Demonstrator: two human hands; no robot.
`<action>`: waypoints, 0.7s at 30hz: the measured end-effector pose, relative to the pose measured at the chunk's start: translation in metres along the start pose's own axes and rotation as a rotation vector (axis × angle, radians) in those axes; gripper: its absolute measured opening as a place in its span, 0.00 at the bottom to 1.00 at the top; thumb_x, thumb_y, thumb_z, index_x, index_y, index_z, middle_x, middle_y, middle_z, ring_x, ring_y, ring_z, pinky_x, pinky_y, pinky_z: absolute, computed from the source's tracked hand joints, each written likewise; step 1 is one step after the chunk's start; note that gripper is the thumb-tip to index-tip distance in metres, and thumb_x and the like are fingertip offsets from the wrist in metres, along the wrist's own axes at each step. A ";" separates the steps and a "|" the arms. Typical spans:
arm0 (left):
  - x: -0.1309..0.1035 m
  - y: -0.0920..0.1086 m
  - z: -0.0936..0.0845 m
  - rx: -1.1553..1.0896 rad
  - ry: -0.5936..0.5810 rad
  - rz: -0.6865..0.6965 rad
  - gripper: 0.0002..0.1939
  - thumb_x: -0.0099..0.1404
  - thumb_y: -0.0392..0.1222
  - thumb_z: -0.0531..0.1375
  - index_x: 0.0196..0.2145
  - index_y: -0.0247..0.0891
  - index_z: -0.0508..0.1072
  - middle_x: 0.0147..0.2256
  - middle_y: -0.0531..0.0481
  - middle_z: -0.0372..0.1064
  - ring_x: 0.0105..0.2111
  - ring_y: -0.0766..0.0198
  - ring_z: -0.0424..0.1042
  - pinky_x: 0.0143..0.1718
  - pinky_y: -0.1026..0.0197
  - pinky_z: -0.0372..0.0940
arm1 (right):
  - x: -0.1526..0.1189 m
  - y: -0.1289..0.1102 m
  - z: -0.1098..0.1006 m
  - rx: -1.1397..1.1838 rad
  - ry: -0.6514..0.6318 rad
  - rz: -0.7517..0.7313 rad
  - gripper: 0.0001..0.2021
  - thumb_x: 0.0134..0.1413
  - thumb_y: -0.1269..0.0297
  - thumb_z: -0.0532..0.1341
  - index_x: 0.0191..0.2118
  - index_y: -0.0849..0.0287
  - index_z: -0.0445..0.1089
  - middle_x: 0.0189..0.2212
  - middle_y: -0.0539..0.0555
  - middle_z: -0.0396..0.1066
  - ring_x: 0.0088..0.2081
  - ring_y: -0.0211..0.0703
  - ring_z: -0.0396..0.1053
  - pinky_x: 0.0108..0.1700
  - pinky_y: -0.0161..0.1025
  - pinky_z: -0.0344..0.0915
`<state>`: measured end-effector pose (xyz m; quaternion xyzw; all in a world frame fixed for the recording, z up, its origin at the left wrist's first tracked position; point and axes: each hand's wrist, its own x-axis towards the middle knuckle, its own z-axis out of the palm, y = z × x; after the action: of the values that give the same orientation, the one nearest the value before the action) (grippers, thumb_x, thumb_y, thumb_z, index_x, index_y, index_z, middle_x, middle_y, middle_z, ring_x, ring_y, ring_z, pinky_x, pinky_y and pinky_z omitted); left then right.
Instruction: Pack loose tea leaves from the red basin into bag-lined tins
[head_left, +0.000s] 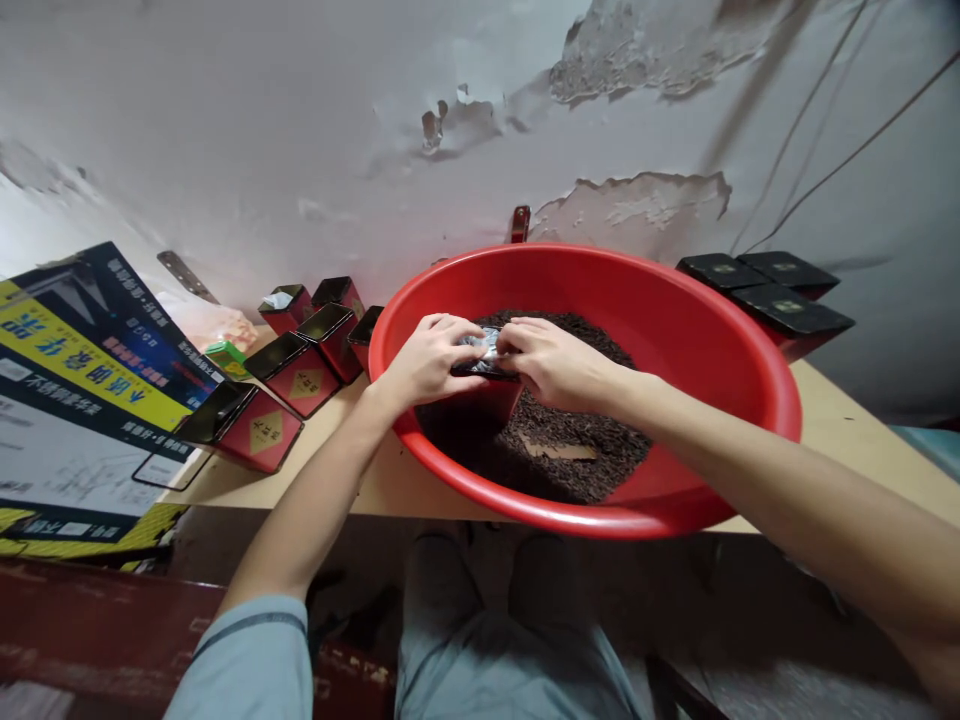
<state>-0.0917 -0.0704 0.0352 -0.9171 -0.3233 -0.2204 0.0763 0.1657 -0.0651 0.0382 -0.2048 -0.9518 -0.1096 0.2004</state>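
red tins (304,385) flank the basin (697,330), left grip (439,355) clasping another tin (484,403), right grip (544,362) pinching its foil (486,343).

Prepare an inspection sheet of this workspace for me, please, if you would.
Surface: pale tabletop, partly covered.
Things in hand: red basin holding dark loose material; red tin inside it, shiny foil at its mouth.
Clutter: red-and-black tins left, black-topped tins right, printed packaging far left.
Hands: left hand and right hand both at the foil.
Cables: thin cord by the wall at right; kind unclear.
Surroundings: wall behind, plaster peeling.
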 end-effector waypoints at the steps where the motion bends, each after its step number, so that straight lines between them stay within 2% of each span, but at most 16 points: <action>1: 0.000 0.003 -0.001 0.048 -0.008 0.011 0.17 0.68 0.53 0.69 0.50 0.42 0.82 0.54 0.39 0.79 0.55 0.48 0.74 0.61 0.44 0.62 | -0.004 -0.002 -0.001 -0.009 -0.009 -0.002 0.14 0.61 0.74 0.58 0.42 0.63 0.82 0.44 0.65 0.76 0.46 0.54 0.71 0.59 0.54 0.65; 4: -0.002 0.021 0.000 0.220 -0.041 0.040 0.19 0.73 0.48 0.65 0.55 0.35 0.79 0.49 0.38 0.79 0.50 0.48 0.75 0.56 0.45 0.64 | -0.015 -0.009 -0.003 -0.014 -0.042 0.003 0.17 0.59 0.72 0.57 0.48 0.64 0.81 0.42 0.63 0.77 0.45 0.53 0.74 0.65 0.60 0.62; 7: -0.006 0.045 0.002 0.395 -0.050 0.005 0.20 0.75 0.41 0.61 0.59 0.27 0.75 0.48 0.35 0.79 0.48 0.47 0.75 0.59 0.43 0.63 | -0.019 -0.019 -0.007 -0.040 -0.064 0.019 0.20 0.60 0.71 0.56 0.53 0.66 0.79 0.39 0.62 0.78 0.41 0.52 0.75 0.69 0.65 0.57; 9: -0.007 0.058 0.004 0.458 -0.039 -0.045 0.18 0.75 0.37 0.59 0.58 0.26 0.75 0.48 0.34 0.79 0.47 0.47 0.75 0.61 0.41 0.61 | -0.019 -0.026 -0.009 -0.048 -0.073 0.033 0.21 0.61 0.70 0.56 0.57 0.68 0.76 0.39 0.63 0.78 0.41 0.53 0.75 0.69 0.67 0.55; 12: -0.005 0.069 0.004 0.436 -0.031 -0.082 0.14 0.73 0.37 0.60 0.54 0.30 0.77 0.49 0.35 0.78 0.49 0.46 0.74 0.61 0.41 0.61 | -0.021 -0.030 -0.012 0.007 -0.061 0.088 0.24 0.60 0.71 0.57 0.60 0.67 0.72 0.44 0.65 0.79 0.49 0.59 0.75 0.70 0.71 0.53; 14: -0.002 0.069 0.004 0.380 -0.042 -0.085 0.14 0.71 0.40 0.64 0.51 0.31 0.78 0.48 0.35 0.77 0.50 0.45 0.72 0.57 0.43 0.63 | -0.026 -0.024 -0.013 0.098 -0.046 0.138 0.24 0.58 0.71 0.58 0.61 0.62 0.71 0.48 0.65 0.79 0.55 0.61 0.72 0.71 0.72 0.52; 17: 0.002 0.065 0.005 0.315 -0.038 -0.100 0.14 0.69 0.43 0.67 0.49 0.34 0.78 0.47 0.36 0.76 0.49 0.44 0.71 0.52 0.45 0.63 | -0.037 -0.002 -0.011 0.261 0.032 0.256 0.24 0.59 0.70 0.58 0.61 0.57 0.71 0.53 0.63 0.78 0.58 0.59 0.72 0.68 0.67 0.61; 19: 0.004 0.062 0.007 0.284 -0.020 -0.114 0.12 0.69 0.44 0.68 0.48 0.37 0.79 0.46 0.37 0.75 0.49 0.44 0.71 0.52 0.45 0.62 | -0.045 0.015 -0.007 0.288 0.085 0.432 0.21 0.59 0.71 0.57 0.57 0.57 0.73 0.51 0.63 0.79 0.53 0.56 0.75 0.60 0.58 0.69; 20: 0.006 0.061 0.008 0.268 -0.013 -0.120 0.12 0.69 0.44 0.68 0.47 0.37 0.79 0.46 0.38 0.76 0.49 0.45 0.70 0.53 0.45 0.62 | -0.049 0.021 -0.004 0.293 0.039 0.523 0.19 0.58 0.73 0.57 0.52 0.59 0.76 0.47 0.62 0.80 0.49 0.55 0.76 0.55 0.53 0.72; 21: 0.008 0.061 0.009 0.253 -0.007 -0.126 0.11 0.69 0.44 0.68 0.46 0.38 0.79 0.46 0.38 0.76 0.49 0.45 0.70 0.54 0.44 0.61 | -0.053 0.025 0.000 0.317 -0.074 0.585 0.16 0.56 0.74 0.57 0.47 0.59 0.77 0.42 0.61 0.80 0.44 0.52 0.77 0.50 0.49 0.72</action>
<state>-0.0448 -0.1111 0.0307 -0.8788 -0.4056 -0.1790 0.1763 0.2208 -0.0609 0.0184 -0.4396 -0.8644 0.1096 0.2180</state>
